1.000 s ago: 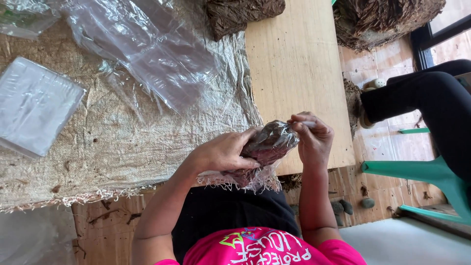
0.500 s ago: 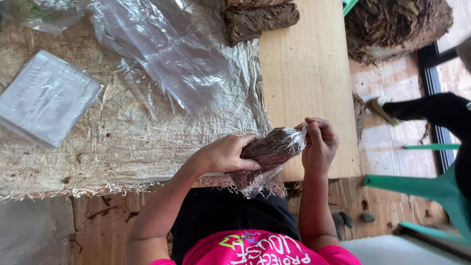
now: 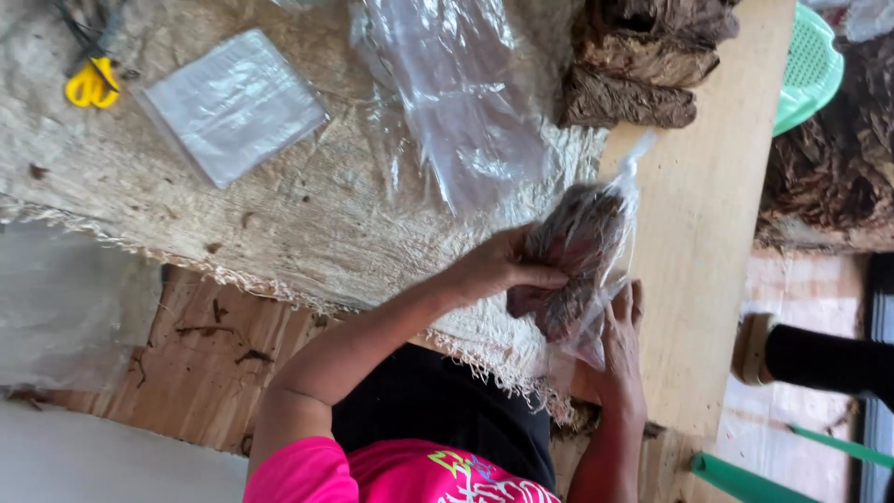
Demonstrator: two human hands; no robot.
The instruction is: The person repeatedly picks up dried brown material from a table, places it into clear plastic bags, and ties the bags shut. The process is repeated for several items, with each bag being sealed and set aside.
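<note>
My left hand [image 3: 503, 270] grips the side of a clear plastic bag [image 3: 573, 256] stuffed with dark brown dried leaves. My right hand [image 3: 619, 345] lies flat under the bag's lower end and supports it, fingers stretched out. The bag stands tilted over the edge of a pale woven mat [image 3: 279, 214] and a wooden plank [image 3: 708, 233]. Its open top flares upward near the plank.
Loose clear plastic sheeting [image 3: 456, 102] lies above the hands, with a flat stack of plastic bags [image 3: 233, 102] and yellow scissors [image 3: 90, 84] at the upper left. Bundles of dried leaves [image 3: 643, 65] and a green basket [image 3: 805, 65] are at the top right. Another person's black-clad leg [image 3: 819, 359] is at the right.
The bag has swung from lying across my hands to standing more upright. My right hand has slid from its end to beneath it. The view has shifted.
</note>
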